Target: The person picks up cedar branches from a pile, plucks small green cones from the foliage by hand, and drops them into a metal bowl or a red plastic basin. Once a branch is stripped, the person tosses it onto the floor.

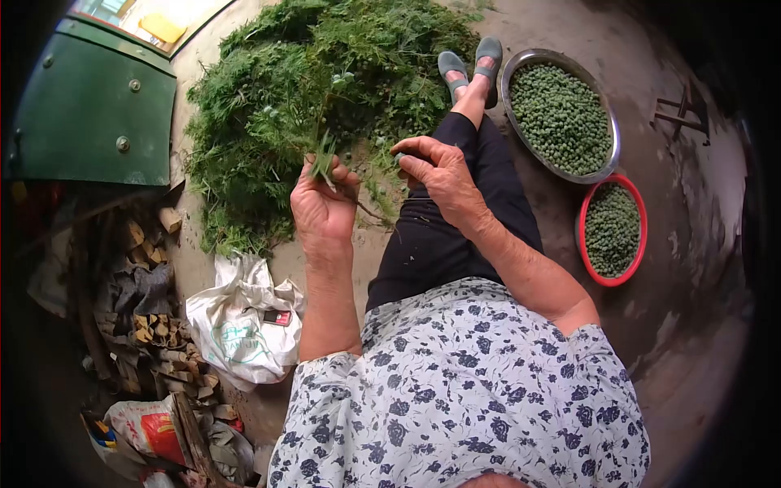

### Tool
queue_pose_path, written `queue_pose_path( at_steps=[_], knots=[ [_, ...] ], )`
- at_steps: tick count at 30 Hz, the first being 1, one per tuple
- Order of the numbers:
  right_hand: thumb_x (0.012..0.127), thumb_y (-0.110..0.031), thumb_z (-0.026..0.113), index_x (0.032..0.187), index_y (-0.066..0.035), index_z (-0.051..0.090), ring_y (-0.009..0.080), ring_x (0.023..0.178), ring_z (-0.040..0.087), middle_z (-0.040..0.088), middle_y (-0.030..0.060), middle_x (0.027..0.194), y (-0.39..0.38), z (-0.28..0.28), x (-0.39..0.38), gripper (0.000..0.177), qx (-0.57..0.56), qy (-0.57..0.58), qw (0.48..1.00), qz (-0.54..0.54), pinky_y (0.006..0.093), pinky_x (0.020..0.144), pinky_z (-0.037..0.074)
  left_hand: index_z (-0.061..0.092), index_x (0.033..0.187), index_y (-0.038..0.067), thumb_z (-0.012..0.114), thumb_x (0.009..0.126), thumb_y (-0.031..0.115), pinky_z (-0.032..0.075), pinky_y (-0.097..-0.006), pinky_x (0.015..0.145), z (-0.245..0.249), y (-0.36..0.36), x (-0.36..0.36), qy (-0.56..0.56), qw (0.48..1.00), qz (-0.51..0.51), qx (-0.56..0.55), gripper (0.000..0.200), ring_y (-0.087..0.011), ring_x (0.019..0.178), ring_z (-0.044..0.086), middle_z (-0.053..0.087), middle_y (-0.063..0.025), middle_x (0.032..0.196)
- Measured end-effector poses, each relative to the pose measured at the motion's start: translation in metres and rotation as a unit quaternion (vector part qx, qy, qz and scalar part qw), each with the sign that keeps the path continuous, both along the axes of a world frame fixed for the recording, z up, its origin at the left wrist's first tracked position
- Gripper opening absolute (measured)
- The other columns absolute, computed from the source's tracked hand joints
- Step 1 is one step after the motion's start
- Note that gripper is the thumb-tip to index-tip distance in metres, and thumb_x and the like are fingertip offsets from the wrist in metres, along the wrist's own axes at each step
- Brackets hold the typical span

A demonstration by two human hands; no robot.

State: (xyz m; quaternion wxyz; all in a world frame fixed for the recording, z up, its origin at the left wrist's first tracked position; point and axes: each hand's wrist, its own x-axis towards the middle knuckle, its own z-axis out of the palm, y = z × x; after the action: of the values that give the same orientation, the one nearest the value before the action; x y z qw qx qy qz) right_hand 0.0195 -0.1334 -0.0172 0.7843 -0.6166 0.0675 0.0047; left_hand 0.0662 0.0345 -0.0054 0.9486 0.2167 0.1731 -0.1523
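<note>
My left hand (327, 203) is closed around a leafy green evergreen sprig (324, 159), its thin brown stem trailing out below the fingers toward the right. Facing it, my right hand (443, 177) has thumb and forefinger pinched together. Between those fingertips shows a small grey-green berry (398, 159), partly hidden. Both hands are raised over my lap. Just beyond them a large heap of cut green branches (268, 106) lies on the floor.
On the right stand a metal basin (506, 89) and a red-rimmed basin (645, 236), both full of green berries. A white sack (244, 325) with a small box sits at left, near chopped firewood (163, 333). A green metal panel (89, 106) is upper left, a small stool (683, 110) far right.
</note>
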Motion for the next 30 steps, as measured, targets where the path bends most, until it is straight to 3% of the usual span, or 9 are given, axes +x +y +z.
queue_pose_path(
  at_steps=[1, 2, 6, 11, 16, 21, 23, 25, 30],
  knots=[
    [0.084, -0.005, 0.056, 0.095, 0.0, 0.062, 0.0069, 0.068, 0.056, 0.06, 0.0025, 0.08, -0.002, 0.0, -0.001, 0.014, 0.037, 0.003, 0.999, -0.022, 0.0204, 0.062, 0.046, 0.055, 0.088, 0.004, 0.049, 0.09, 0.022, 0.046, -0.0304, 0.06, 0.003, -0.004, -0.001, 0.055, 0.993, 0.052, 0.086, 0.019, -0.018, 0.062, 0.054, 0.058, -0.0062, 0.076],
    [0.084, -0.002, 0.054, 0.098, 0.0, 0.06, 0.0075, 0.069, 0.057, 0.06, 0.0035, 0.08, -0.004, -0.001, -0.003, 0.016, 0.039, -0.016, 0.999, -0.025, 0.0207, 0.063, 0.047, 0.053, 0.089, 0.005, 0.052, 0.089, 0.022, 0.05, -0.0361, 0.068, -0.005, 0.002, -0.002, 0.008, 0.999, 0.025, 0.048, 0.017, -0.0212, 0.072, 0.06, 0.061, -0.0086, 0.082],
    [0.085, 0.0, 0.051, 0.099, 0.0, 0.058, 0.0078, 0.069, 0.057, 0.06, 0.0037, 0.08, -0.008, 0.002, -0.006, 0.016, 0.089, -0.052, 0.992, -0.069, 0.0216, 0.064, 0.048, 0.053, 0.09, 0.005, 0.052, 0.089, 0.017, 0.05, -0.038, 0.07, 0.002, -0.011, 0.0, 0.048, 0.992, 0.087, 0.078, 0.012, -0.0223, 0.078, 0.062, 0.062, -0.0097, 0.087],
    [0.085, 0.002, 0.05, 0.098, 0.0, 0.057, 0.0086, 0.07, 0.058, 0.06, 0.0033, 0.082, -0.002, 0.007, -0.015, 0.015, 0.083, -0.053, 0.992, -0.075, 0.0218, 0.064, 0.048, 0.05, 0.095, 0.004, 0.055, 0.085, 0.006, 0.051, -0.0298, 0.059, -0.001, -0.016, -0.004, -0.002, 0.971, 0.137, 0.194, 0.011, -0.0213, 0.076, 0.063, 0.064, -0.0115, 0.092],
    [0.084, 0.003, 0.049, 0.096, -0.001, 0.057, 0.0095, 0.073, 0.057, 0.058, 0.0035, 0.086, 0.0, 0.018, -0.02, 0.015, 0.002, -0.094, 0.992, -0.087, 0.0226, 0.065, 0.047, 0.045, 0.097, 0.006, 0.06, 0.083, 0.009, 0.036, -0.019, 0.043, -0.006, -0.037, -0.025, -0.067, 0.919, 0.115, 0.372, 0.021, -0.0088, 0.065, 0.059, 0.06, -0.0014, 0.076],
    [0.08, 0.006, 0.049, 0.095, -0.001, 0.057, 0.0147, 0.079, 0.057, 0.054, 0.0069, 0.087, 0.001, 0.012, -0.017, 0.019, -0.141, -0.199, 0.966, -0.091, 0.0259, 0.068, 0.046, 0.05, 0.097, 0.005, 0.061, 0.084, 0.013, 0.037, -0.0187, 0.046, -0.009, -0.058, -0.044, -0.101, 0.926, 0.056, 0.36, 0.019, -0.0041, 0.061, 0.05, 0.059, 0.0008, 0.078],
    [0.077, 0.007, 0.051, 0.095, 0.0, 0.057, 0.0199, 0.079, 0.056, 0.054, 0.01, 0.085, 0.001, 0.012, -0.016, 0.02, -0.204, -0.226, 0.948, -0.089, 0.0287, 0.07, 0.046, 0.052, 0.097, 0.006, 0.063, 0.084, 0.017, 0.039, -0.019, 0.047, -0.011, -0.063, -0.045, -0.142, 0.959, 0.031, 0.242, 0.02, -0.0044, 0.061, 0.051, 0.058, 0.001, 0.079],
    [0.077, 0.007, 0.051, 0.094, -0.001, 0.057, 0.0218, 0.078, 0.056, 0.053, 0.0109, 0.085, 0.0, 0.015, -0.017, 0.02, -0.217, -0.222, 0.946, -0.091, 0.0297, 0.069, 0.046, 0.052, 0.096, 0.006, 0.064, 0.083, 0.02, 0.041, -0.0195, 0.049, -0.011, -0.058, -0.047, -0.15, 0.958, 0.002, 0.244, 0.022, -0.0056, 0.059, 0.051, 0.058, 0.0015, 0.079],
    [0.075, 0.006, 0.053, 0.093, -0.001, 0.056, 0.0262, 0.078, 0.057, 0.054, 0.013, 0.086, -0.002, 0.012, -0.017, 0.02, -0.242, -0.218, 0.94, -0.104, 0.0318, 0.069, 0.046, 0.056, 0.097, 0.003, 0.064, 0.081, 0.006, 0.05, -0.0222, 0.059, 0.003, -0.055, -0.049, -0.162, 0.96, -0.056, 0.223, 0.018, -0.0091, 0.069, 0.059, 0.062, -0.0043, 0.087]
  ],
)
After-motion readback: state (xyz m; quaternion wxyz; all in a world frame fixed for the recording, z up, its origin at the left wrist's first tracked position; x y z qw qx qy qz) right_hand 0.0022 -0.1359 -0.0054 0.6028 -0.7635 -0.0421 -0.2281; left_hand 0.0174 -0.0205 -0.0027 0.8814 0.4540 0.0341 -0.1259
